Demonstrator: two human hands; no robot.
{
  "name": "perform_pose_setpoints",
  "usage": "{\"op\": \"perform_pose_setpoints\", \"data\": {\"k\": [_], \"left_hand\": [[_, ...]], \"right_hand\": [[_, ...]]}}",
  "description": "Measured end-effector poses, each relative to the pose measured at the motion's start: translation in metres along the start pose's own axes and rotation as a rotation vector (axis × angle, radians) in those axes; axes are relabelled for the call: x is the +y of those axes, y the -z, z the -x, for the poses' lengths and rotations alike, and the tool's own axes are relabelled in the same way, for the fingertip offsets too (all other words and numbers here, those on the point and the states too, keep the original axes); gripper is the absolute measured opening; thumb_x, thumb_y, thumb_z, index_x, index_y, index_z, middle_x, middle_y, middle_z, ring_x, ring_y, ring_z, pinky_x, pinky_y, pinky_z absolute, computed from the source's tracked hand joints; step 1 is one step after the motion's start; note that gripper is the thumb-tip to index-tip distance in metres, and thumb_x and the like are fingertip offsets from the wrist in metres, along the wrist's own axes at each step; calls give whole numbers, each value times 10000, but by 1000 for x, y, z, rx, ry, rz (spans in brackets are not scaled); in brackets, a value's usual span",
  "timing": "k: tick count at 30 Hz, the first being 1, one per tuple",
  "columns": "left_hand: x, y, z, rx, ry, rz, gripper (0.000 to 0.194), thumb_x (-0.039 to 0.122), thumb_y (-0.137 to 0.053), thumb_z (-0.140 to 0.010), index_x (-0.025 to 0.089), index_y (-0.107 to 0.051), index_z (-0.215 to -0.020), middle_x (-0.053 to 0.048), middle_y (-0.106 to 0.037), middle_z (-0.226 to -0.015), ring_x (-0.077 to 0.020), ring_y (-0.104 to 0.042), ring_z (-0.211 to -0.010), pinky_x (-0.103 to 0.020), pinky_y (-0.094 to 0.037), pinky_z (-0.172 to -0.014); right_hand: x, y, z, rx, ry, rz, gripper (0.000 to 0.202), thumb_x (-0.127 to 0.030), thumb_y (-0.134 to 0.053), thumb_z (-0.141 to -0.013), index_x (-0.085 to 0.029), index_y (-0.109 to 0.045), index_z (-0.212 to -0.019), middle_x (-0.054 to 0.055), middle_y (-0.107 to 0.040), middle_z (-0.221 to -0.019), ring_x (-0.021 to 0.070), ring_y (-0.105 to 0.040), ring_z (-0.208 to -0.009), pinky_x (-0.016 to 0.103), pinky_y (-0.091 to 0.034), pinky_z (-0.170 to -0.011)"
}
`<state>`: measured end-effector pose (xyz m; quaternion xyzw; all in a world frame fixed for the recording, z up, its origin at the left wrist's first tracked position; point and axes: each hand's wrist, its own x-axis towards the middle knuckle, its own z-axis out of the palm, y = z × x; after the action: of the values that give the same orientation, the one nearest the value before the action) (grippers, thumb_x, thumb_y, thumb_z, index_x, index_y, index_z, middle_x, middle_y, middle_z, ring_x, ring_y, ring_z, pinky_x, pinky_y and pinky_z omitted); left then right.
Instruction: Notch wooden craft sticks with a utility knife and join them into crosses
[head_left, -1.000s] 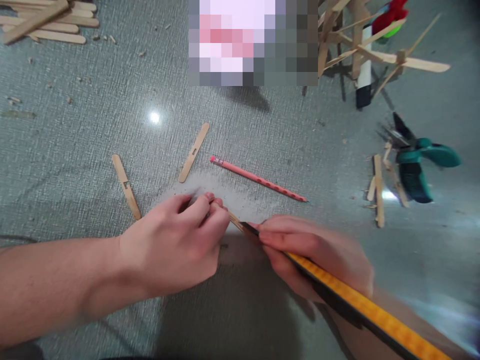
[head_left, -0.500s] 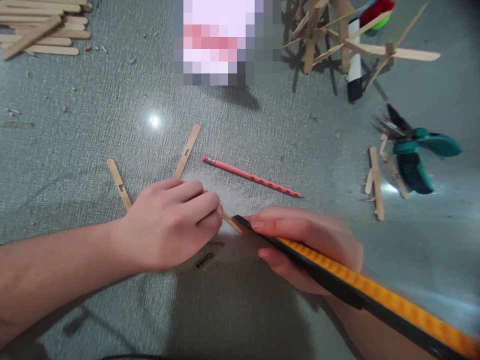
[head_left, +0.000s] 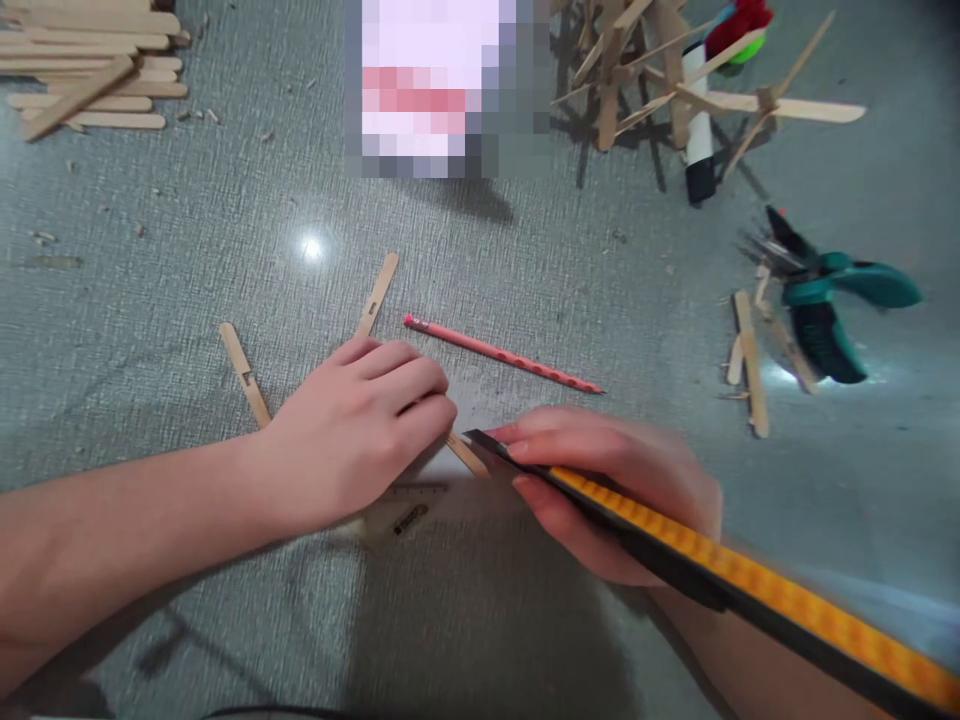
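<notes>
My left hand (head_left: 360, 430) is closed, its fingers pressing a wooden craft stick (head_left: 469, 457) whose end pokes out past the knuckles. In my right hand (head_left: 622, 485) is a utility knife (head_left: 675, 530) with an orange and black body. Its dark blade tip is at the stick's exposed end, close to my left fingers; whether it touches cannot be made out. Two notched craft sticks, one to the left (head_left: 234, 350) and one above (head_left: 379, 292), lie partly behind my left hand. A clear ruler with markings (head_left: 412, 515) shows below that hand.
A pink pencil (head_left: 502, 355) lies beyond my hands. To the right are teal-handled pliers (head_left: 825, 285) and wood scraps (head_left: 750, 365). A wooden stick structure (head_left: 652, 70) and a marker (head_left: 699, 130) stand farther back; piled sticks (head_left: 97, 65) are at far left. A blurred-out object (head_left: 427, 90) is at top.
My left hand has shifted slightly to the right. The blade has tilted a little, and more of the stick's end shows beneath it. The whole view has moved slightly.
</notes>
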<state>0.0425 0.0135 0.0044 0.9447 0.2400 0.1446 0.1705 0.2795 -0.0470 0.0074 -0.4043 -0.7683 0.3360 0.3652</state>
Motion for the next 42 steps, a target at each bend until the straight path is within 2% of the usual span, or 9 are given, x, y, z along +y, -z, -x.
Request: {"op": "perform_pose_setpoints", "data": {"k": [10, 14, 31, 36, 40, 42], "left_hand": [[-4, 0, 1, -18, -32, 40, 225, 244, -447, -1021, 164, -654, -984, -54, -659, -1023, -192, -546, -946, -339, -412, -811], [-4, 1, 1, -34, -31, 65, 223, 242, -456, -1017, 169, -662, -973, -57, -660, -1033, -192, -546, -956, -340, -426, -821], [-5, 2, -1, -33, -4, 124, 261, 187, -441, -1011, 175, -696, -959, -53, -684, -1010, -181, -563, -947, -336, -448, -825], [-5, 2, -1, -47, 11, 145, 270, 180, -435, -1010, 177, -701, -961, -48, -686, -1022, -179, -563, -958, -339, -455, -847], [-4, 2, -3, -62, 36, 150, 246, 205, -470, -1004, 183, -706, -939, -35, -687, -1007, -184, -569, -959, -346, -459, -862], [-3, 3, -5, -66, 52, 149, 252, 197, -468, -1002, 185, -709, -928, -31, -686, -983, -182, -573, -935, -343, -463, -850]], "right_hand": [[-3, 0, -3, -81, 78, 87, 284, -83, -595, -836, -239, -603, -1073, 64, -759, -946, 203, -744, -768, 332, -623, -639], [-4, 0, -6, -95, 97, 102, 277, -73, -592, -840, -240, -607, -1060, 72, -762, -926, 192, -749, -767, 304, -623, -629], [-2, 1, -7, -118, 76, 102, 306, -81, -583, -843, -269, -606, -1083, 60, -765, -936, 210, -752, -780, 325, -632, -634], [-5, -1, -8, -124, 80, 99, 279, -91, -581, -875, -262, -606, -1095, 48, -757, -883, 194, -740, -765, 306, -598, -599], [-11, -1, -9, -150, 29, 111, 265, -89, -559, -902, -268, -596, -1094, 7, -717, -747, 172, -692, -653, 293, -543, -528], [-13, -1, -9, -182, 13, 93, 253, -84, -557, -899, -255, -608, -1079, 12, -703, -747, 161, -657, -603, 297, -530, -517]]}}
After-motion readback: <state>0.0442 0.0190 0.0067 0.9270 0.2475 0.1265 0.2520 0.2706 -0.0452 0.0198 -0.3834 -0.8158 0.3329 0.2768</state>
